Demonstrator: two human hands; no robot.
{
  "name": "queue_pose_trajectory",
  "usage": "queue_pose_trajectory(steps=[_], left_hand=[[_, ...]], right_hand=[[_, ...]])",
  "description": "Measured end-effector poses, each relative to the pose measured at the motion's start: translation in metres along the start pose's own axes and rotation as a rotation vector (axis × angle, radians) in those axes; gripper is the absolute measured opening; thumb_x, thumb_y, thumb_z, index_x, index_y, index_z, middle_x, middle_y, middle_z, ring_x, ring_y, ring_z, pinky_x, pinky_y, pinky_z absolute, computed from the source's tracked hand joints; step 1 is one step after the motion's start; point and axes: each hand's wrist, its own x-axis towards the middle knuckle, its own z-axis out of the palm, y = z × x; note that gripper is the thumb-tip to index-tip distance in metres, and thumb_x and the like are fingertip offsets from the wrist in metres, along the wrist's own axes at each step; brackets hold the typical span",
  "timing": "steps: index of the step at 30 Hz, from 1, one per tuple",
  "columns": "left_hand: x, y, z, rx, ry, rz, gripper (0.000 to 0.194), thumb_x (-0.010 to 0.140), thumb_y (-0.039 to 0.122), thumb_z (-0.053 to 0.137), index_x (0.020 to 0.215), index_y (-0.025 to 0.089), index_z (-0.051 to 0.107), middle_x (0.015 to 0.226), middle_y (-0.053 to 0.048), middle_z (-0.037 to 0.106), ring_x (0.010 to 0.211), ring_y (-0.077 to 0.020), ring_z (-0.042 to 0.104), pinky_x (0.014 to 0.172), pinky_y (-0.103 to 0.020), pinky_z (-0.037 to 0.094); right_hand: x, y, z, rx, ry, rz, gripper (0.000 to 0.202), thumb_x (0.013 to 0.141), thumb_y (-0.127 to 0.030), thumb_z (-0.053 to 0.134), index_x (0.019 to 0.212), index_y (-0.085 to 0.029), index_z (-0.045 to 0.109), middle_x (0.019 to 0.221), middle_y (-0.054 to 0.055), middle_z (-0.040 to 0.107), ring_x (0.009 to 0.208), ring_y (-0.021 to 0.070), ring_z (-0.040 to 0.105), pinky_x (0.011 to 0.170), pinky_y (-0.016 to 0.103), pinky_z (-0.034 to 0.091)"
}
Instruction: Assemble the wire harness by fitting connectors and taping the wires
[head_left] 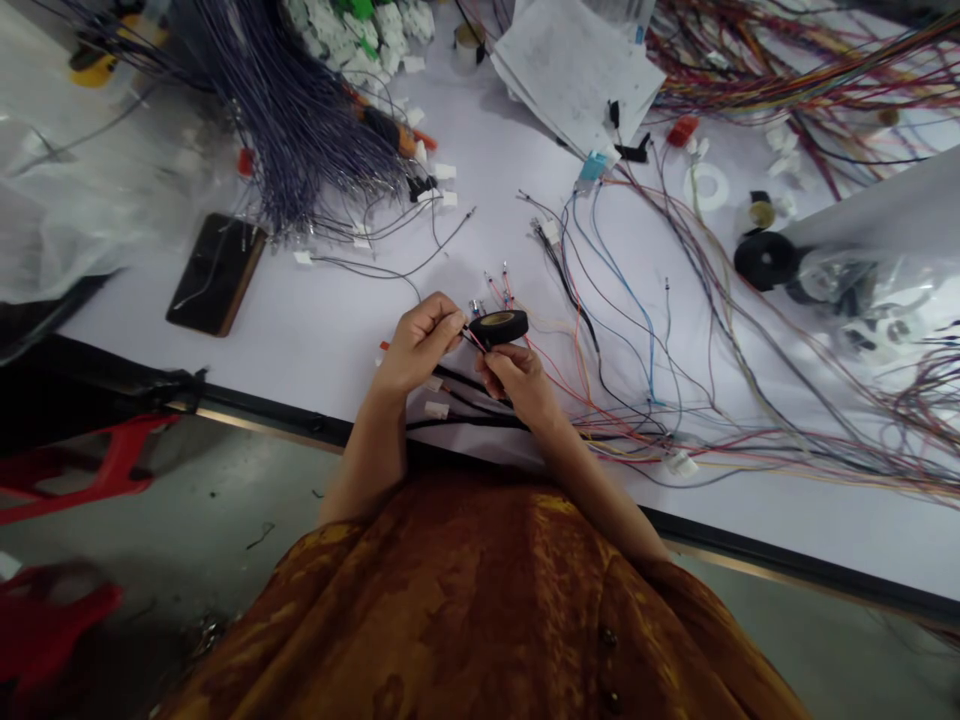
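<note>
My left hand (421, 343) is closed, thumb and forefinger pinching thin dark and red wires (475, 340). Close by on the right, my right hand (519, 380) is also closed, its fingertips pinched on the same wires. A roll of black tape (491, 334) with a tan core stands tilted just beyond the right fingertips, against the wires; whether the right fingers grip its loose end is hidden. Metal terminals (477, 308) stick up behind the roll. Black sleeved cables (469, 382) and a white connector (436, 410) lie beneath the hands at the table edge.
Purple wires (292, 120) and white connectors (390, 40) fill the back left, near a phone (216, 275). Papers (574, 70) lie behind. Coloured wires (750, 420) spread rightward, past another black tape roll (765, 260). Red stools (97, 465) stand on the floor at left.
</note>
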Motion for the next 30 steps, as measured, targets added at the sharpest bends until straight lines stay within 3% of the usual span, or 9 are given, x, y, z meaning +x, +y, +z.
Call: queue_pose_trajectory(steps=[12,18,20,24,30], left_hand=[[0.001,-0.003,-0.003,0.023,-0.02,0.026,0.028,0.089,0.041,0.062,0.076,0.019,0.053,0.054,0.005,0.04,0.047,-0.0073,0.033,0.045,-0.021,0.023],[-0.007,0.008,-0.008,0.096,0.021,0.052,0.026,0.09,0.038,0.062,0.075,0.018,0.053,0.055,0.004,0.042,0.048,-0.0074,0.035,0.046,-0.021,0.026],[-0.015,0.013,-0.011,0.161,0.07,0.063,0.025,0.09,0.035,0.061,0.075,0.018,0.053,0.056,0.004,0.044,0.049,-0.0075,0.037,0.047,-0.021,0.027],[-0.039,0.01,-0.016,0.218,0.157,0.087,0.024,0.092,0.034,0.059,0.074,0.018,0.052,0.056,0.003,0.048,0.049,-0.0071,0.037,0.048,-0.02,0.03],[-0.06,-0.015,-0.014,-0.016,0.291,0.071,0.029,0.089,0.042,0.065,0.077,0.018,0.054,0.055,0.005,0.047,0.047,-0.0058,0.039,0.045,-0.018,0.031]], right_hand=[[-0.005,-0.005,0.0,-0.017,-0.02,-0.001,0.022,0.081,-0.033,0.052,0.07,-0.017,0.062,0.051,-0.007,0.046,0.04,0.0045,0.037,0.041,0.021,0.024],[-0.008,-0.011,-0.001,-0.174,-0.08,-0.013,0.029,0.087,-0.039,0.052,0.081,-0.015,0.067,0.053,-0.008,0.037,0.043,0.0055,0.031,0.045,0.022,0.023],[-0.012,-0.012,-0.002,-0.321,-0.07,-0.088,0.032,0.09,-0.041,0.051,0.086,-0.015,0.069,0.055,-0.006,0.039,0.049,0.0069,0.035,0.049,0.022,0.027],[-0.022,-0.006,-0.003,-0.631,-0.021,-0.312,0.028,0.094,-0.033,0.05,0.084,-0.015,0.07,0.071,0.0,0.06,0.068,0.0117,0.053,0.066,0.024,0.038],[-0.032,0.007,0.002,-0.841,0.029,-0.483,0.024,0.096,-0.025,0.05,0.083,-0.017,0.068,0.081,0.005,0.066,0.076,0.0157,0.059,0.07,0.027,0.041]])
